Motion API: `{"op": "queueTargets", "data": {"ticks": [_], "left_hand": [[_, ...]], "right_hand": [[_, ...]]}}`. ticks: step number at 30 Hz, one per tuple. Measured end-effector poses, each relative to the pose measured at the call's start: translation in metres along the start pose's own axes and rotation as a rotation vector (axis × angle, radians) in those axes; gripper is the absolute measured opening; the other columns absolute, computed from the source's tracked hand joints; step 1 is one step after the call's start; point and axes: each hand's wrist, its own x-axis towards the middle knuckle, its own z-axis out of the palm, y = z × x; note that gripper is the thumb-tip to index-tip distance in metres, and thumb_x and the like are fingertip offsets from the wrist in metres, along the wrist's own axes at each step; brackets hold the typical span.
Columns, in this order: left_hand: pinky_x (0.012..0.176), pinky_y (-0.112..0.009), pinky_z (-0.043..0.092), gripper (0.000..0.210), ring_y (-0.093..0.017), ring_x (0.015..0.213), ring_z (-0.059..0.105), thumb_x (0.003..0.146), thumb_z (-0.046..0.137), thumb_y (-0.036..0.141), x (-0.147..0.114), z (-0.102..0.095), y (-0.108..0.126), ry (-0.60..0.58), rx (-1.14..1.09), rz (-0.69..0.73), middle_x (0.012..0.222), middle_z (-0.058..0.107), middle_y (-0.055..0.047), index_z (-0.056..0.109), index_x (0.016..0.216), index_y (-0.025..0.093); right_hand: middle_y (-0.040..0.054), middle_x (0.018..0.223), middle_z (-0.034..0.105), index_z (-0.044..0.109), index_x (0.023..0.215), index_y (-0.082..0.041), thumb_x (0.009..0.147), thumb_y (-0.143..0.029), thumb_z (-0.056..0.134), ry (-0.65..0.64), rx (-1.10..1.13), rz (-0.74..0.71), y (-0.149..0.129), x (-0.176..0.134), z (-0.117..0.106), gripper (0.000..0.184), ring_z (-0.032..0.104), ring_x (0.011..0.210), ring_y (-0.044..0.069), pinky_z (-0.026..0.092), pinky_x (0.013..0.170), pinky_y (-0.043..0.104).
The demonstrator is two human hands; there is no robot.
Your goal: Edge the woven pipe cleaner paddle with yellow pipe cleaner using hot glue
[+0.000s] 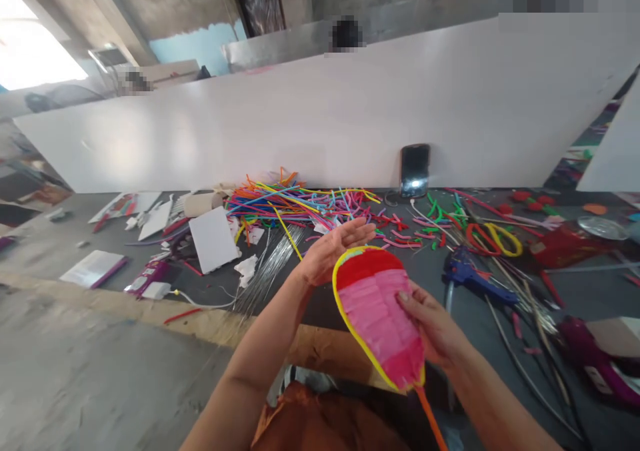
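Holding the pink-and-red panel (375,308) above the near edge of the counter (320,308), my right hand (435,321) pinches its right side, thumb on the face. My left hand (333,251) is open, fingers extended, carrying nothing, beside the panel's upper left; whether it touches, I cannot tell. For sound handling, I judge, the thumb should press only lightly, so that the pink face stays uncreased, the yellow border (350,330) stays seated and the orange stem (431,418) remains unbent.
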Motion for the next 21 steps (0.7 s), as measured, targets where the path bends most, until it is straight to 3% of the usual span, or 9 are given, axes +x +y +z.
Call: {"op": "queueTargets", "data": {"ticks": [3,5,8,13,21], "left_hand": [[0.092,-0.036,0.046,0.059,-0.026,0.106,0.063,0.080,0.057,0.062,0.000,-0.010,0.000,0.143,0.016,-0.209,0.112,0.068,-0.016,0.063,0.112,0.013],[0.080,-0.031,0.050,0.056,-0.021,0.088,0.067,0.078,0.060,0.061,0.001,-0.014,-0.001,0.194,0.091,-0.266,0.096,0.072,-0.014,0.067,0.103,0.011],[0.072,-0.026,0.049,0.051,-0.015,0.074,0.065,0.068,0.074,0.053,0.005,-0.015,-0.002,0.218,0.146,-0.253,0.083,0.072,-0.009,0.068,0.095,0.010],[0.068,-0.023,0.046,0.047,-0.011,0.068,0.062,0.058,0.085,0.036,0.016,-0.008,0.002,0.260,0.220,-0.244,0.079,0.071,-0.003,0.068,0.094,0.011],[0.056,-0.018,0.040,0.030,-0.008,0.058,0.056,0.068,0.075,0.031,0.017,-0.001,0.002,0.290,0.483,-0.173,0.066,0.064,0.003,0.064,0.090,0.014]], "right_hand": [[0.0046,0.091,0.073,0.061,0.098,-0.025,0.067,-0.043,0.077,0.125,-0.088,-0.145,-0.009,0.008,-0.017,0.038,0.069,0.072,0.021,0.056,0.066,0.036],[0.0047,0.096,0.073,0.060,0.100,-0.025,0.070,-0.043,0.075,0.197,-0.178,-0.243,-0.011,0.011,-0.025,0.038,0.068,0.076,0.021,0.055,0.070,0.036],[0.0054,0.100,0.072,0.062,0.102,-0.023,0.073,-0.043,0.073,0.267,-0.323,-0.342,-0.010,0.012,-0.030,0.037,0.067,0.085,0.022,0.054,0.077,0.036],[0.0067,0.102,0.072,0.062,0.103,-0.022,0.076,-0.045,0.069,0.343,-0.455,-0.413,0.000,0.009,-0.019,0.037,0.065,0.092,0.024,0.052,0.081,0.037],[0.0073,0.099,0.073,0.060,0.103,-0.020,0.076,-0.048,0.069,0.397,-0.410,-0.384,0.015,0.007,-0.007,0.040,0.067,0.087,0.022,0.053,0.078,0.036]]}}
